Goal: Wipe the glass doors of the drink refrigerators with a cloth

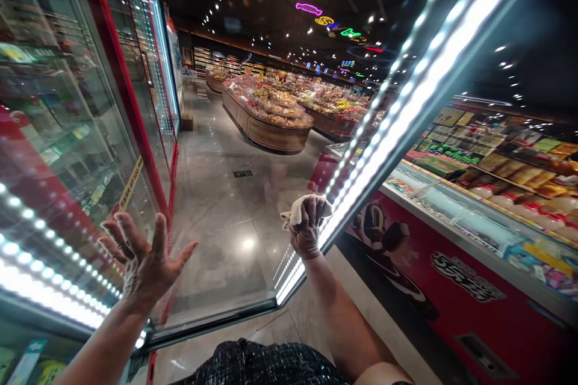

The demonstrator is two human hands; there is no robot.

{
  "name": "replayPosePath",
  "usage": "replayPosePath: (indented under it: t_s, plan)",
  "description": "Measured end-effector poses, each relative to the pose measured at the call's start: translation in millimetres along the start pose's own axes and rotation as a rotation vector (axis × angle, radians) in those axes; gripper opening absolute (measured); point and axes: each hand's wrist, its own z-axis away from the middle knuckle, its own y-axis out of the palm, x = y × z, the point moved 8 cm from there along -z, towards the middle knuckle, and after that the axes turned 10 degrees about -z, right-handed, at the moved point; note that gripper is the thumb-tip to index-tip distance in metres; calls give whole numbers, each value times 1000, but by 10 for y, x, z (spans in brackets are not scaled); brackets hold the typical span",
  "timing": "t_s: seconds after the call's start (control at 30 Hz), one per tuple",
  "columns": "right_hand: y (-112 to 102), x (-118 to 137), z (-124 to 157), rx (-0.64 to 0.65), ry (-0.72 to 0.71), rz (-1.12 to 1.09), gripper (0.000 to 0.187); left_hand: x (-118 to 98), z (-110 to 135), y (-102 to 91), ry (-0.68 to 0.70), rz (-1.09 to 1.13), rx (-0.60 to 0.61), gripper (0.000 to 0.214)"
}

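A folded pale cloth [295,212] is gripped in my right hand [307,233], its fingers bent over the front. Hand and cloth are up by the bright LED strip [383,132] along the right side of a glass door, whose dark bottom frame [217,322] crosses low in view. My left hand [147,261] is raised at the left with fingers spread and nothing in it. Behind it are another LED strip [54,280] and the door's glass; whether the palm touches the pane, I cannot tell.
Red-framed glass cabinets [130,90] line the left. A red chest freezer [451,258] with packaged goods runs along the right. Beyond the glass, a rounded wooden display stand [271,126] stands on the grey tiled floor [217,216], and a small box [186,123] sits by the cabinets.
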Motion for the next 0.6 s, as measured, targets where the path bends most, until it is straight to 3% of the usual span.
replayPosePath:
  t_s: [0.1, 0.17, 0.27, 0.37, 0.47, 0.6]
  plan:
    - [-123, -185, -106, -68, 32, 21, 71, -262, -18, -171, 96, -70, -157, 131]
    - [-187, -216, -183, -143, 52, 0, 69, -357, -33, -109, 120, -53, -132, 129]
    - [-209, -156, -194, -196, 75, -20, 67, -353, -38, 102, 106, -42, -50, 130]
    - [-202, -63, -104, -128, -15, -34, 65, -290, -27, 238, 115, -54, -27, 130]
    - [-296, -96, -22, -82, -123, 10, 63, -278, -40, 241, 148, -72, -33, 131]
    - [-522, -337, -80, -169, -59, 179, 57, -345, -84, 139, 168, -98, -76, 131]
